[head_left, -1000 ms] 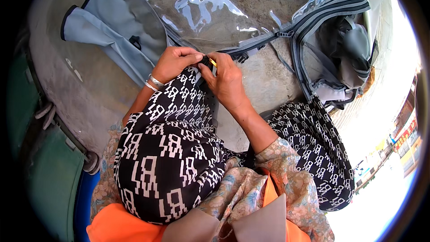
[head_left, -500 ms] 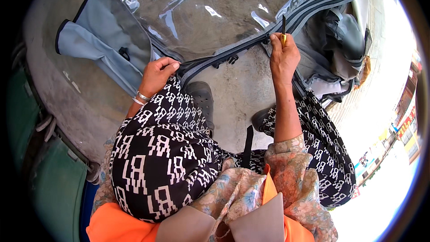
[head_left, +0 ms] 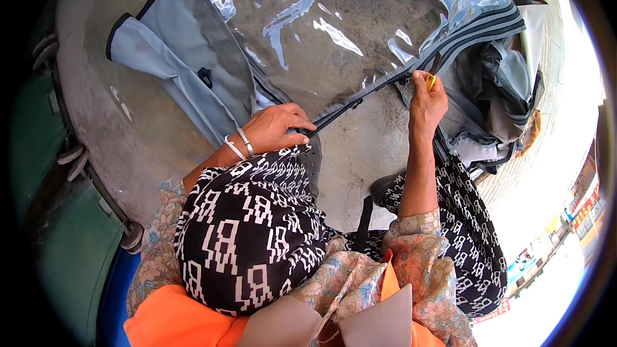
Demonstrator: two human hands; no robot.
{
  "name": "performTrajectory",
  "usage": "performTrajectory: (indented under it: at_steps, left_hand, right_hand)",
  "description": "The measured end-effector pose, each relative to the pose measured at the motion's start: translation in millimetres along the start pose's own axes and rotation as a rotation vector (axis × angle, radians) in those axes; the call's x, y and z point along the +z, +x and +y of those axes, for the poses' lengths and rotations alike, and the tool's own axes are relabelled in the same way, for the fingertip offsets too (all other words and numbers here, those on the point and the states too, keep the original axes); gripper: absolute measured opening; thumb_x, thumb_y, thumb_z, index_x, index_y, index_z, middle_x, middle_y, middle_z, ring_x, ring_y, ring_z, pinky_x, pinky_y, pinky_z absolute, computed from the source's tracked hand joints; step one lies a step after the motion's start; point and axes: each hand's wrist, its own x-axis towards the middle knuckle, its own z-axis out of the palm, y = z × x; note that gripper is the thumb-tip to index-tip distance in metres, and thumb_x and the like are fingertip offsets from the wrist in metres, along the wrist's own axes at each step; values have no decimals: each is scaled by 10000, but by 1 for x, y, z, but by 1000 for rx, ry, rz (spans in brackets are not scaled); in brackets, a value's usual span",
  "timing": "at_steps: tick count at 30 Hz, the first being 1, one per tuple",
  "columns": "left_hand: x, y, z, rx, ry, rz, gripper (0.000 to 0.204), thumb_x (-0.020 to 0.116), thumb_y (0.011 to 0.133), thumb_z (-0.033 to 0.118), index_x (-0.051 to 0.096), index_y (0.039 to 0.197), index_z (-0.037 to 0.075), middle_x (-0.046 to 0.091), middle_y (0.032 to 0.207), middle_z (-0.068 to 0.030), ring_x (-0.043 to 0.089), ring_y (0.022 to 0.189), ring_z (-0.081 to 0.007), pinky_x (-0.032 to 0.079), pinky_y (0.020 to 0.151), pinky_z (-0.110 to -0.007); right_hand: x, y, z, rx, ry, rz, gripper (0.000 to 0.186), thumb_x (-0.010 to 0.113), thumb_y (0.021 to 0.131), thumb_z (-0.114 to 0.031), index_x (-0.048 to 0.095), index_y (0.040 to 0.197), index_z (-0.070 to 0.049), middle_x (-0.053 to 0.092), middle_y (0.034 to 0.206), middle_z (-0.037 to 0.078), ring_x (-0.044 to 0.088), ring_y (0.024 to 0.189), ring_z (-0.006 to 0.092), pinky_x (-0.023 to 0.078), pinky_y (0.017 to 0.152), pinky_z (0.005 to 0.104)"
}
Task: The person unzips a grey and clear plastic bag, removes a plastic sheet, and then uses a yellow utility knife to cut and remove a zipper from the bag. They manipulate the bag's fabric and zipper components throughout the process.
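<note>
Cutter (head_left: 431, 81), yellow-handled, was pinched in the right hand (head_left: 427, 108), near the dark trim (head_left: 360, 97) of the transparent sheet (head_left: 369, 9); its blade blurred into the background. At the near corner, the left hand's (head_left: 277, 127) pinch could not be determined. Frame cropped the sheet's top.

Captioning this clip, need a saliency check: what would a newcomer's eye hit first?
Probably the big clear sheet across the top centre, streaked with bright glare. Then the black-and-white patterned trousers filling much of the lower half. Right of centre, the right hand holds a small yellow-handled cutter, while the left hand is at the sheet's dark lower edge.
</note>
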Motion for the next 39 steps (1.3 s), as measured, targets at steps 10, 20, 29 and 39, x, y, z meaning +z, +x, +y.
performTrajectory:
  at_steps: [10, 20, 29, 39]
  left_hand:
    - [-17, -78, -47, -511, 121, 943, 402, 653, 854, 85, 603, 1250, 34, 549, 1314, -135, 677, 936, -206, 558, 726, -306]
    - [-9, -36, -21, -14, 175, 643, 238, 685, 789, 102, 684, 1023, 60, 646, 884, -85, 671, 807, -263, 530, 704, -336]
    - [67, 9, -47, 163, 209, 231, 285, 768, 752, 232, 685, 954, 48, 618, 876, -80, 621, 838, -237, 518, 703, -318]
    - [62, 11, -56, -321, -220, 247, 228, 728, 834, 177, 659, 997, 34, 634, 739, -60, 596, 629, -107, 489, 594, -276]
  right_hand:
    - [4, 14, 24, -76, -125, 54, 221, 679, 893, -251, 687, 885, -30, 628, 687, 31, 535, 621, 118, 446, 618, 284]
    - [-2, 15, 5, -83, -210, -52, 264, 686, 867, -297, 688, 904, -36, 651, 725, 128, 604, 670, 220, 475, 679, 335]
    - [-12, 2, 8, -29, -238, -198, 194, 695, 841, -225, 681, 875, -35, 638, 686, 115, 599, 648, 215, 476, 660, 335]
    - [0, -12, 9, -95, -162, -62, 324, 652, 929, -310, 622, 862, 6, 577, 649, 149, 560, 597, 228, 470, 615, 356]
